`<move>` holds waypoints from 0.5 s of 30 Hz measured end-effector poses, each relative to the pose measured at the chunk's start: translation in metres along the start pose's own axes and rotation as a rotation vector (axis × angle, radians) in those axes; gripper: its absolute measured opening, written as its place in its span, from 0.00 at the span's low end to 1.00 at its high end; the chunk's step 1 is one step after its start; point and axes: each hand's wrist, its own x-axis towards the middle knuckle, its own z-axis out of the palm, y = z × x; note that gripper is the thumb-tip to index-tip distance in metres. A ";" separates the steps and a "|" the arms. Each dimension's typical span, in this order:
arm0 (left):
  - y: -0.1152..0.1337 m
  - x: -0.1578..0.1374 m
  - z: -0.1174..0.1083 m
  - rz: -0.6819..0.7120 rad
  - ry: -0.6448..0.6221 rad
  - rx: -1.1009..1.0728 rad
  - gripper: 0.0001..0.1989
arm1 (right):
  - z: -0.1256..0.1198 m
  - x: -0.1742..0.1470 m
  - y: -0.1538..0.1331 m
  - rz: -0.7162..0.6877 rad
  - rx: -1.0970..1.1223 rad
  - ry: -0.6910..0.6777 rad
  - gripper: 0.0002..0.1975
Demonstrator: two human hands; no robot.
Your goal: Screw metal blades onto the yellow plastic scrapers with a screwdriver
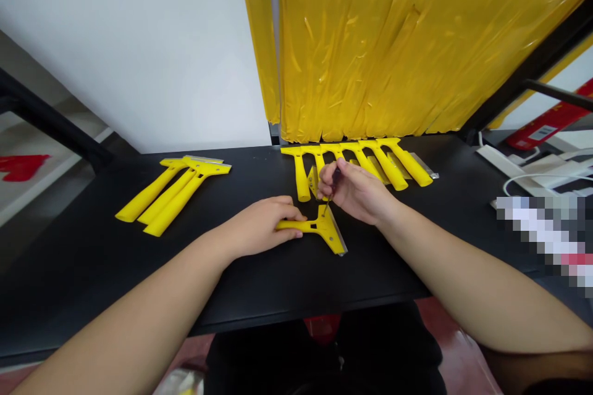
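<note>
My left hand (264, 225) is closed round the handle of a yellow scraper (330, 231), which lies flat on the black table (259, 287) with its metal blade edge facing right. Above the scraper head, my right hand (354, 188) grips a screwdriver (327, 205) with a dark handle. Its thin shaft slants down to a hole or screw in the upper part of the head. Most of the screwdriver handle is hidden by my fingers. Just beyond my right hand, a row of several yellow scraper handles (365, 163) lies side by side, partly covered by that hand.
Three yellow scrapers with blades (178, 191) lie overlapping on the left. Yellow plastic film (370, 43) hangs behind the row, beside a white panel (185, 43). White power strips and cables (523, 176) lie at the right, near a red package (551, 117). Black frame bars rise on both sides.
</note>
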 end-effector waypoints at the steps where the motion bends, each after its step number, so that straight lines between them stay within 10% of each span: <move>1: 0.000 0.000 0.000 0.000 -0.001 0.003 0.12 | 0.000 -0.001 0.000 0.016 -0.003 -0.023 0.20; 15: -0.003 0.000 0.002 0.004 0.004 -0.011 0.11 | 0.001 -0.006 -0.003 0.034 -0.046 -0.178 0.23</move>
